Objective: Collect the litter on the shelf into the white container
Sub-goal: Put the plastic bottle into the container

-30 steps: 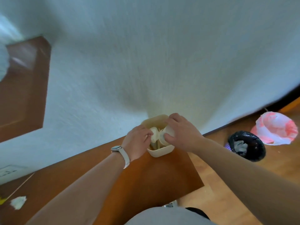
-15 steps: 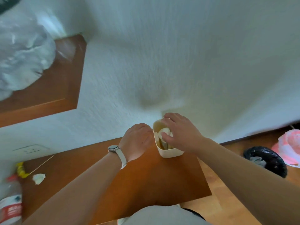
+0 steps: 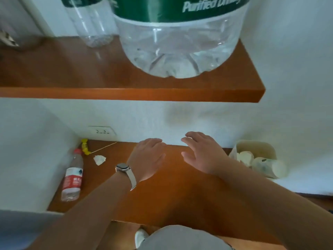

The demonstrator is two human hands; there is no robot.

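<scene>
On lower shelf (image 3: 162, 195): left hand (image 3: 146, 159), right hand (image 3: 201, 154) empty, spread; bottle (image 3: 73, 177), tissue (image 3: 99, 159) left.

The shelf (image 3: 180, 192) is coloured orange-brown, and the container (image 3: 259, 147) cream-white. The lying bottle (image 3: 73, 175) is marked by a red cap and label; the large jug (image 3: 178, 42) is banded green.
</scene>
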